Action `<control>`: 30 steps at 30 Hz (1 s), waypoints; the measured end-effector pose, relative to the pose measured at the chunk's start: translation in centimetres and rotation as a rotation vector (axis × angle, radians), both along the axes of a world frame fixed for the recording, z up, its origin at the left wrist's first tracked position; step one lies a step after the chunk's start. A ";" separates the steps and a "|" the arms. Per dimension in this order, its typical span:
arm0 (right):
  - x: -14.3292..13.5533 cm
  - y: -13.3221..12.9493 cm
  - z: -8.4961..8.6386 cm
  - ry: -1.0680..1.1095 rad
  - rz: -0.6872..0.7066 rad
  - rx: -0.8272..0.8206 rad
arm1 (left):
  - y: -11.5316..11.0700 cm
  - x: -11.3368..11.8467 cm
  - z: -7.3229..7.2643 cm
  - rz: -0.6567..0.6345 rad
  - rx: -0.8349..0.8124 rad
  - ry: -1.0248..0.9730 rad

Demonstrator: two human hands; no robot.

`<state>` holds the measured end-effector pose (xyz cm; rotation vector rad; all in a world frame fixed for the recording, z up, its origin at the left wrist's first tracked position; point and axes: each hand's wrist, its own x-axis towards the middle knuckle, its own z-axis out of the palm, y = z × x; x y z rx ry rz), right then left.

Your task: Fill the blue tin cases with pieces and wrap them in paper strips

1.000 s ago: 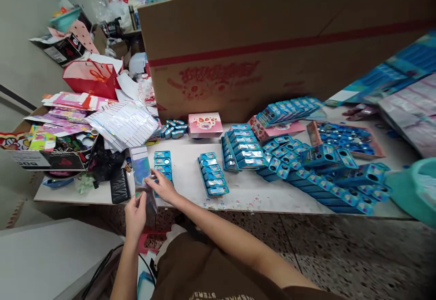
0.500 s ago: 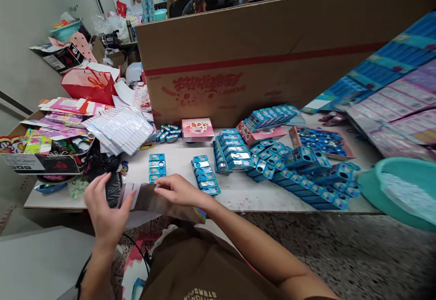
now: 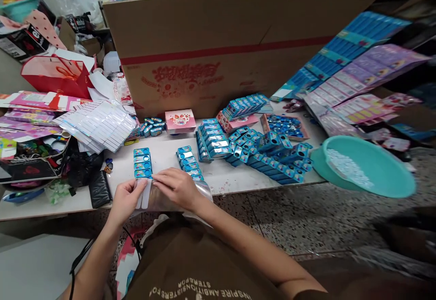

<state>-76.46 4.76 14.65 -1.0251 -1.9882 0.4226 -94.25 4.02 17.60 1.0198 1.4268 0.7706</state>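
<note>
A sheet of clear plastic film with white strips along its left end lies at the table's front edge, in front of my body. My left hand pinches that strip end between thumb and fingers. Close beside it, my right hand is closed with fingertips together at the film's upper edge; the exact grip is partly hidden. Just beyond my fingers lies a short row of small blue boxes with round windows. A second row of blue boxes lies past my right hand, partly covered by it.
Stacked blue boxes and a pink strawberry box stand before a tall cardboard panel. A turquoise basin with white pieces is at right. At left are white card sheets and a black pouch.
My left hand, spread wide before, has closed on the film's strip end and come nearer my right hand. The view has swung right, shifting the table leftward.
</note>
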 end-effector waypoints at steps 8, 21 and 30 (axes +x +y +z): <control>-0.3 -0.9 -1.2 -0.121 -0.069 0.123 | -0.6 0.9 -0.9 0.136 -0.040 -0.081; -0.9 -1.5 -1.7 -0.050 -0.067 0.102 | -1.1 0.5 -1.4 0.166 -0.020 -0.064; -0.9 -0.8 -1.3 0.003 -0.032 0.104 | -0.4 0.1 -1.1 0.034 0.144 0.181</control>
